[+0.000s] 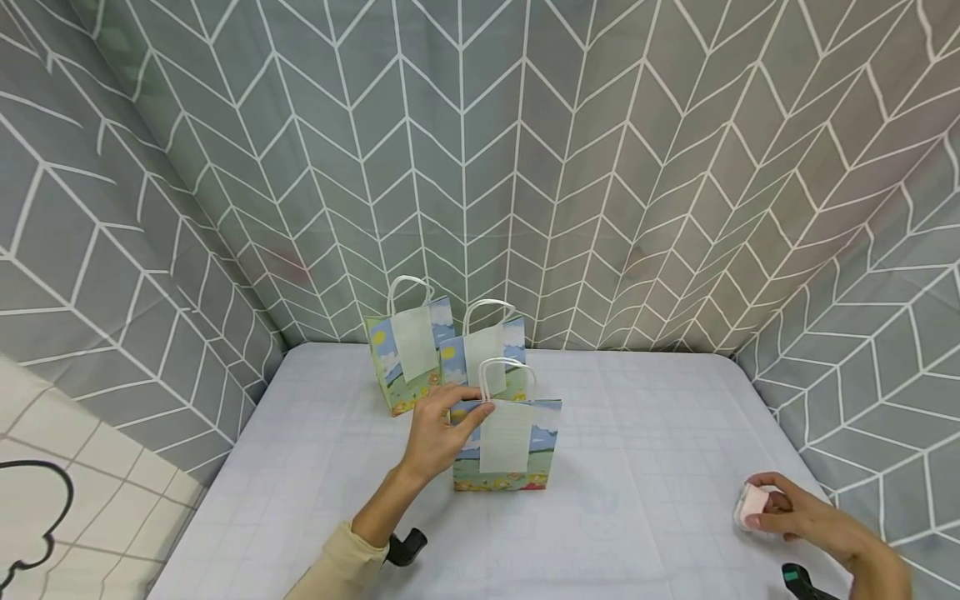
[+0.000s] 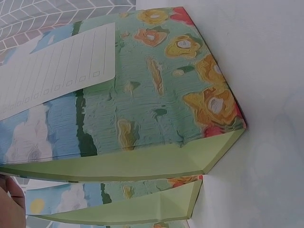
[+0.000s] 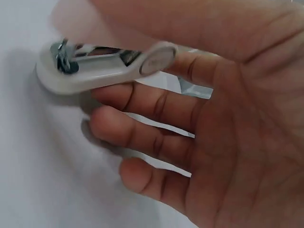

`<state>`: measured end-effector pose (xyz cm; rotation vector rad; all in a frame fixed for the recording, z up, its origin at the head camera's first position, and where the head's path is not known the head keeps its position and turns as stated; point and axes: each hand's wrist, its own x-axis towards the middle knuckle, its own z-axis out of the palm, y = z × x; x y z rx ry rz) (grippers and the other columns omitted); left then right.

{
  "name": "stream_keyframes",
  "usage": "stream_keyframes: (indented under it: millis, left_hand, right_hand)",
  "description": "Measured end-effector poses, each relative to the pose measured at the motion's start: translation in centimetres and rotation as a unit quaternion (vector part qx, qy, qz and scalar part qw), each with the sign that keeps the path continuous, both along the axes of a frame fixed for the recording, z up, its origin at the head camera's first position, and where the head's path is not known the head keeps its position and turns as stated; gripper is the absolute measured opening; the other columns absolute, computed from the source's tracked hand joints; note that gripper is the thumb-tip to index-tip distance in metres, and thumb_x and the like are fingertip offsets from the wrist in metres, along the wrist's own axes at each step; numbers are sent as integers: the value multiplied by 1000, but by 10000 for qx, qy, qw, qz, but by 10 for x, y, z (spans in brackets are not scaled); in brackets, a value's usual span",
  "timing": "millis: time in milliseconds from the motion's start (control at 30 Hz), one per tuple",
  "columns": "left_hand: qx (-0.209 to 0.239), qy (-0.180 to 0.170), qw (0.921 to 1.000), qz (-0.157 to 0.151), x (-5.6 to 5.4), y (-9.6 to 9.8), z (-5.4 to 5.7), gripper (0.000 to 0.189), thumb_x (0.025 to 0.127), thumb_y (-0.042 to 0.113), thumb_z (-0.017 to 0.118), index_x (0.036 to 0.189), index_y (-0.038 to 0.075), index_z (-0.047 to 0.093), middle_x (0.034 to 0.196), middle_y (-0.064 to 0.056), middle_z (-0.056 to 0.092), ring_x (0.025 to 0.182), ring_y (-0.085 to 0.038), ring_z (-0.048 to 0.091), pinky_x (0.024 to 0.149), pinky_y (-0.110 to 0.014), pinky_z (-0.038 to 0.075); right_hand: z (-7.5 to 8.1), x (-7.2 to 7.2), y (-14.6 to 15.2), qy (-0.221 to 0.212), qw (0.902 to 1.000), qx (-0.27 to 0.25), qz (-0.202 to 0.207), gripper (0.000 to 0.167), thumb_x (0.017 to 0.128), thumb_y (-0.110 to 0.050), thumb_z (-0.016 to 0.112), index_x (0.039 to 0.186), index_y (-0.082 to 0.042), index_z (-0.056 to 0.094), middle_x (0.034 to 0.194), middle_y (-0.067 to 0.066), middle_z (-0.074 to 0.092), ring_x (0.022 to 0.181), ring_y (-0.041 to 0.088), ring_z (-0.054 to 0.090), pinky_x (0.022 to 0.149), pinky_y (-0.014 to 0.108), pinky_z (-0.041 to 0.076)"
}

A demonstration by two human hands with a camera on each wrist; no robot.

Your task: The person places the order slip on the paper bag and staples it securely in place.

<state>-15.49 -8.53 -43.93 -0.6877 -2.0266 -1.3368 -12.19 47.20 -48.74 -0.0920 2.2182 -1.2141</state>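
Note:
In the head view, my left hand (image 1: 438,429) pinches the top left edge of the front paper gift bag (image 1: 542,467), beside its white twisted handle. This bag is painted with sky, clouds and flowers. A lined white sheet (image 1: 506,442) lies flat on its front; the left wrist view shows small checkboxes on it. Over at the table's right side, my right hand (image 1: 810,517) holds a small pink and white stapler (image 1: 752,506) between thumb and fingers. The right wrist view shows the stapler's (image 3: 95,78) pale base and metal inside, partly hidden by the thumb.
Two similar gift bags, a left one (image 1: 382,350) and a middle one (image 1: 515,337), stand behind the front bag, each with a white sheet. They are on a white-covered table (image 1: 637,458). A patterned grey curtain (image 1: 495,167) hangs behind and beside it.

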Motion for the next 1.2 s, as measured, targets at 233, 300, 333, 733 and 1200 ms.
stream_keyframes:
  millis: [233,300,333,733,1200]
  left_hand:
    - [-13,184,9998,-112,-3,-2,-5,19,82,7,83,100,9,77,95,-3,75,91,-20,70,80,-38,55]
    - [-24,187,9998,-119,-4,-2,-5,18,83,8,82,100,10,77,95,-3,75,90,-20,70,80,-38,55]
    - [-23,182,9997,-135,-4,-3,-5,18,83,8,82,100,11,77,95,-2,75,90,-19,70,80,-38,55]
    - [-34,165,9998,56,0,0,-2,22,76,0,85,95,8,76,90,-6,75,86,-23,69,80,-42,52]
    - [-24,171,9998,76,9,3,11,20,76,-4,83,94,1,75,89,-9,74,85,-27,68,78,-43,52]
  right_hand:
    - [1,-7,-14,290,9976,-554,287,48,100,-12,58,134,6,29,105,11,58,91,14,63,80,29,53]
    - [3,-10,-22,294,9973,-581,345,48,100,-12,58,134,5,28,106,13,58,92,15,64,81,29,54]
    - [3,-13,-26,284,9976,-540,330,49,100,-12,58,135,4,28,106,12,58,92,15,64,81,29,54]
    - [2,-51,-85,519,9974,-246,445,61,93,-19,70,138,-1,35,111,13,58,94,20,57,76,37,47]
    - [37,-97,-166,941,9853,-668,1262,61,90,-16,76,134,-1,37,112,16,59,92,29,69,80,33,47]
